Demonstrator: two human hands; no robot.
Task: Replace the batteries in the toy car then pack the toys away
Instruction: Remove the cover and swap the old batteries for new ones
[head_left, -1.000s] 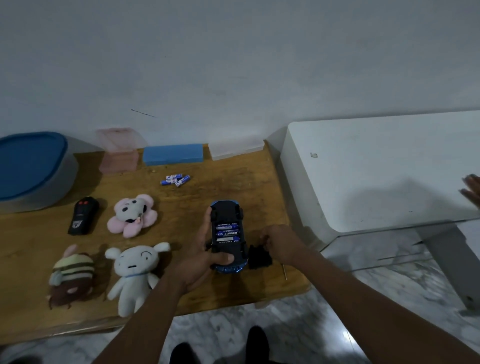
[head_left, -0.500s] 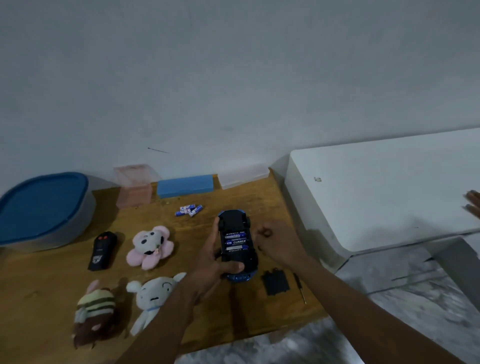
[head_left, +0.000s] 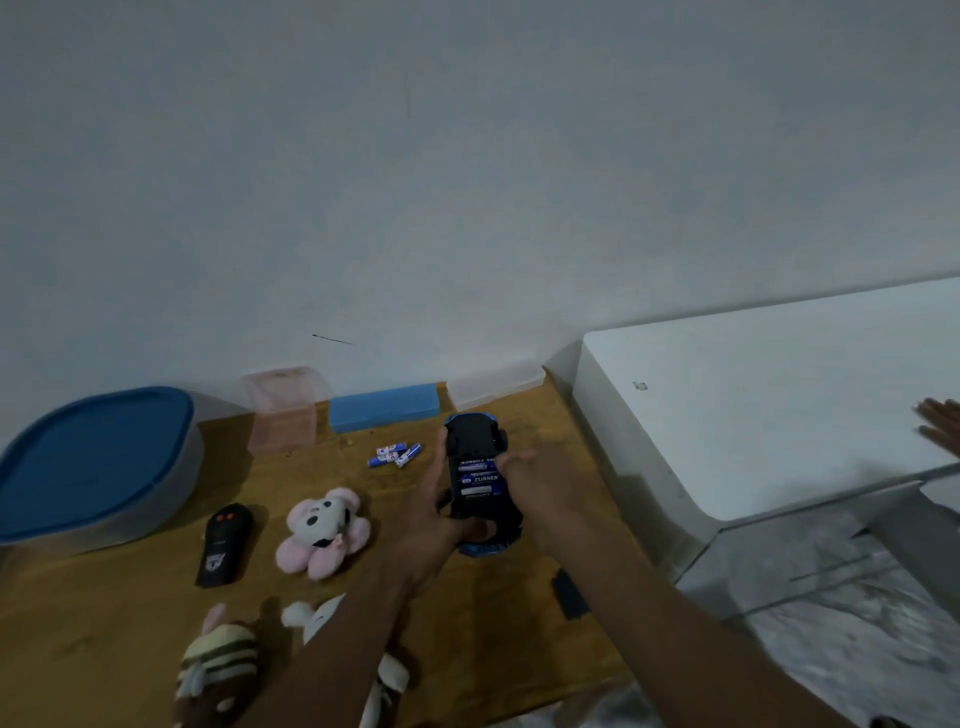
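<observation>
Here the toy car (head_left: 478, 480) is held belly-up above the wooden table (head_left: 104, 639), its open battery bay showing blue-labelled cells (head_left: 480, 478). It is gripped from the left and below by the left hand (head_left: 431, 525), the thumb wrapped across the near end. The right hand (head_left: 540, 480) is laid against the car's right side with its fingertips at the bay; whether a cell is pinched cannot be told. Loose batteries (head_left: 394, 455) are seen on the table just left of the car, in front of a blue box (head_left: 384, 413). A pink translucent box (head_left: 283, 410) and a clear box (head_left: 493, 384) stand along the wall beside it, and a blue-lidded container (head_left: 98, 462) occupies the far left. A black remote (head_left: 224, 545) and a pink plush (head_left: 324, 530) lie left of the hands. A striped plush (head_left: 221, 670) and a white plush (head_left: 317, 618) are partly hidden by the left forearm. A black cover (head_left: 569, 595) is partly covered by the right forearm. A white table (head_left: 753, 415) stands to the right.
</observation>
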